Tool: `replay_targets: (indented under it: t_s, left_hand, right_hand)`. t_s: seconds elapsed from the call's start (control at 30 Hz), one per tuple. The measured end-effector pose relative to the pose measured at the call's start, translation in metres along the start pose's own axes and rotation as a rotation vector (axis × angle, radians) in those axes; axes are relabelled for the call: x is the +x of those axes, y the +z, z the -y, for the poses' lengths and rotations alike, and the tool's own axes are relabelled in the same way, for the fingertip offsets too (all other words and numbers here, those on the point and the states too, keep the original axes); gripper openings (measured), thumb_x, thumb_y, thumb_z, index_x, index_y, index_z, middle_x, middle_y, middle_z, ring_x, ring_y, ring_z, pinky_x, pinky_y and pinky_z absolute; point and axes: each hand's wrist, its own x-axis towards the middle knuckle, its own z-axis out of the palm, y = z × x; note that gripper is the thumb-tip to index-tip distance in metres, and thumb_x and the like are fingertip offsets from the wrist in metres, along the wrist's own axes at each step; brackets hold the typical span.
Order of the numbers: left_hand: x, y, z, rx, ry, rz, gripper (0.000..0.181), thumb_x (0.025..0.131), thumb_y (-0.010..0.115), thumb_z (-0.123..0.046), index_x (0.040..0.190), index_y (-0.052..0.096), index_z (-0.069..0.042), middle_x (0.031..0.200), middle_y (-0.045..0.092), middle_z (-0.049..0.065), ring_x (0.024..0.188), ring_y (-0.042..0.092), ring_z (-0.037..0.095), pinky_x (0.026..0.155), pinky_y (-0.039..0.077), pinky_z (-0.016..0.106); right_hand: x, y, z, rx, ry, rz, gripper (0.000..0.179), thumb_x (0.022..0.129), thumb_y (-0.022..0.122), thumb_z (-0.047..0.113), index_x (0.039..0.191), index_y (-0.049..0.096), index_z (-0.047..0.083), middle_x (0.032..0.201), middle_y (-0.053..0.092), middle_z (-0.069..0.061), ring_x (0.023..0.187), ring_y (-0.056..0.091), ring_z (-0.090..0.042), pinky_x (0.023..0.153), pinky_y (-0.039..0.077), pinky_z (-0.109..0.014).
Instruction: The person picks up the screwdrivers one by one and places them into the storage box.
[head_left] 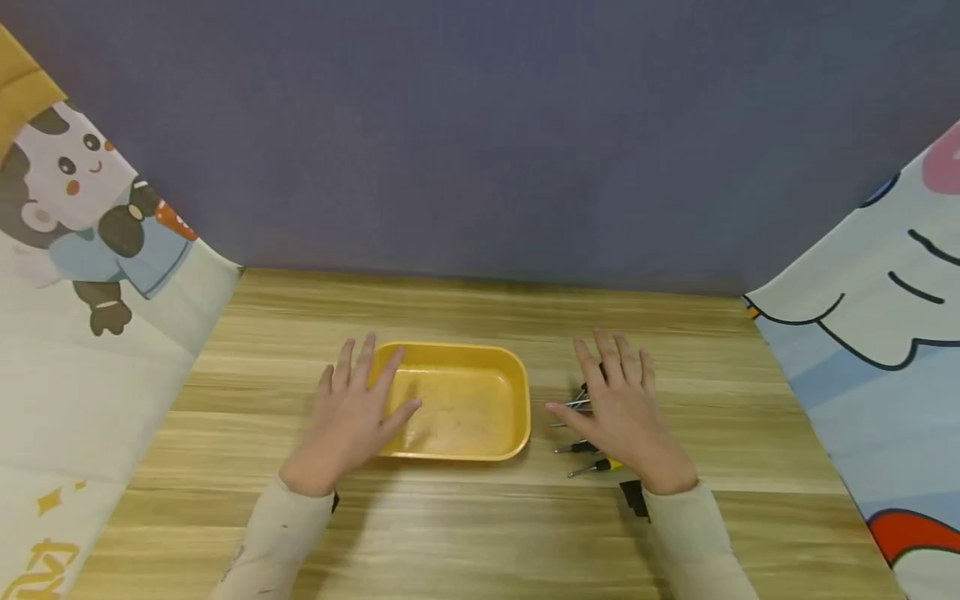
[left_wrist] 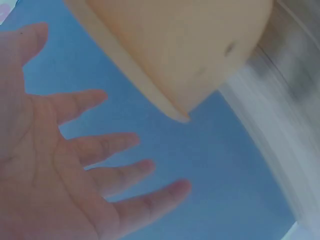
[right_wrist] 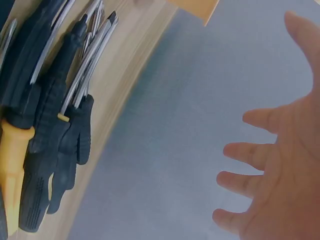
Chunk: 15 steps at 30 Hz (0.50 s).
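Note:
A yellow plastic tray (head_left: pixel 465 417), rectangular with rounded corners, lies on the table with nothing in it. My left hand (head_left: pixel 348 421) hovers over its left end, fingers spread and straight; in the left wrist view the bare palm (left_wrist: pixel 45 165) faces the tray's side (left_wrist: pixel 170 60). My right hand (head_left: pixel 618 408) is spread above several screwdrivers to the right of the tray, hiding most of them. The right wrist view shows them heaped together: black handles (right_wrist: pixel 37 190), one yellow handle (right_wrist: pixel 12 170) and metal shafts (right_wrist: pixel 90 60). The right palm (right_wrist: pixel 290 170) holds nothing.
The wood-grain table (head_left: pixel 465 533) meets a dark blue-grey backdrop (head_left: pixel 480 150) at its far edge. Cartoon-printed cloths stand along the left side (head_left: pixel 90 375) and right side (head_left: pixel 862 400). A small black piece (head_left: pixel 634 498) shows beside the right wrist.

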Motion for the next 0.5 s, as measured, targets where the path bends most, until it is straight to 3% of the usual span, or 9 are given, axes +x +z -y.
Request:
replay_targets:
  t_s: [0.27,0.5]
  left_hand:
    - [-0.003,0.002,0.019,-0.008,0.039,-0.043,0.066,0.102,0.056,-0.043,0.154,0.035,-0.008,0.147,0.038,0.032,0.130,0.040,0.052,0.091,0.047,0.071]
    - [-0.008,0.003,0.033,-0.026,0.035,-0.078,0.060,0.100,0.063,-0.033,0.144,0.046,0.005,0.137,0.050,0.031,0.122,0.049,0.050,0.090,0.050,0.066]
  right_hand:
    - [-0.004,-0.002,-0.011,0.001,0.009,-0.012,0.091,0.093,0.060,0.062,0.158,0.026,0.010,0.159,0.021,-0.026,0.144,0.014,-0.051,0.113,0.007,-0.074]
    - [-0.008,-0.006,-0.019,0.004,0.044,0.019,0.085,0.096,0.057,0.059,0.158,0.027,0.010,0.158,0.022,-0.027,0.144,0.013,-0.051,0.112,0.008,-0.075]
